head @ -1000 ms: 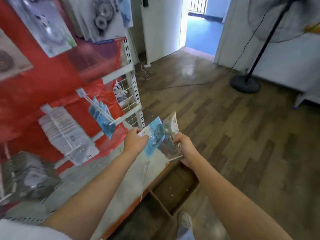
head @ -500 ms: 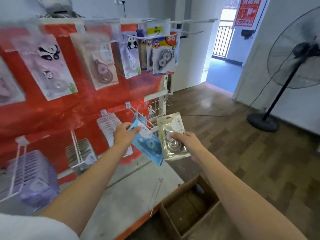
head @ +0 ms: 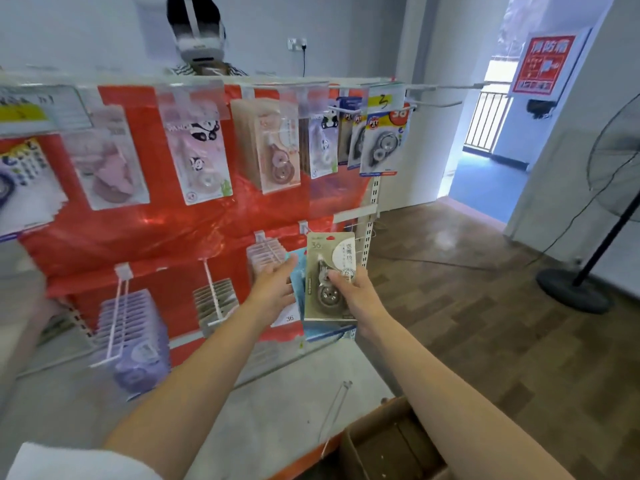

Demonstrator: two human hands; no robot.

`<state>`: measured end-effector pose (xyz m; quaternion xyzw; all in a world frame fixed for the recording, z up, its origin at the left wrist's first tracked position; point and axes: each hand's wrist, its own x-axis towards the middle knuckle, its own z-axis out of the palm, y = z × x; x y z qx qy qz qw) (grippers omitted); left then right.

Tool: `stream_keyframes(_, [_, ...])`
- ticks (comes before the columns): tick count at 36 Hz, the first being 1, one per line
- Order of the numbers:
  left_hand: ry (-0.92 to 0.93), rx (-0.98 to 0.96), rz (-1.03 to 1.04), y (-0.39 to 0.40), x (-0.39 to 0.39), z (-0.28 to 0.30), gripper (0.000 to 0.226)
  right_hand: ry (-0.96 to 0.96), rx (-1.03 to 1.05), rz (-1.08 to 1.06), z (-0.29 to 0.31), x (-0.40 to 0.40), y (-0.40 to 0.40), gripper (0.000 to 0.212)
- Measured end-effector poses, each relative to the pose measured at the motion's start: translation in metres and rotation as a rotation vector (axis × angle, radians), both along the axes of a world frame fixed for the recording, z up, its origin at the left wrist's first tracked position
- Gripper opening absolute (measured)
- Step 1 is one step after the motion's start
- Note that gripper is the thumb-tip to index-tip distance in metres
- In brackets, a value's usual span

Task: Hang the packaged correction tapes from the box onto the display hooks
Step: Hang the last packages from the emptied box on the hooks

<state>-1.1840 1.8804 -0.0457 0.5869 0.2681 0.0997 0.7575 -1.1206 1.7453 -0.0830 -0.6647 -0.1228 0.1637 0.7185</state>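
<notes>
Head view | my right hand (head: 360,299) pinches upright beige tape pack (head: 329,277) | left hand (head: 273,289) spread | hook (head: 304,230) just above pack

Crowded hooks (head: 214,299) left; bare top-right prongs (head: 446,86).

A single wide-angle camera, worn on the person's head, looks forward and slightly down. Both forearms reach up from the bottom edge toward frame centre. The red display rack (head: 145,230) stands close, filling the left half and bending at the edges. The wooden floor (head: 485,306) and a doorway (head: 485,161) recede at right. No second view exists to overlap.
</notes>
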Motion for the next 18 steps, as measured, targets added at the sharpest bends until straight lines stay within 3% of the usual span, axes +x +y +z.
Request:
stream_keyframes(4, [0.063, 0.073, -0.159, 0.000, -0.006, -0.007, 0.055, -0.048, -0.137, 0.062, 0.005, -0.013, 0.018, 0.062])
stream_keyframes(6, [0.084, 0.058, -0.141, 0.003, -0.007, -0.014, 0.054, -0.054, -0.187, 0.151, 0.009, -0.022, 0.022, 0.048])
stream_keyframes(9, [0.062, 0.013, -0.051, 0.013, -0.010, -0.026, 0.049, -0.028, -0.186, 0.279, 0.005, -0.024, 0.025, 0.043])
stream_keyframes(13, [0.067, 0.048, 0.046, 0.019, -0.016, -0.029, 0.034, 0.142, -0.169, 0.340, 0.000, -0.023, 0.022, 0.043])
stream_keyframes(18, [0.099, 0.011, 0.123, 0.019, -0.016, -0.026, 0.022, 0.342, -0.043, 0.256, -0.007, -0.019, 0.017, 0.025])
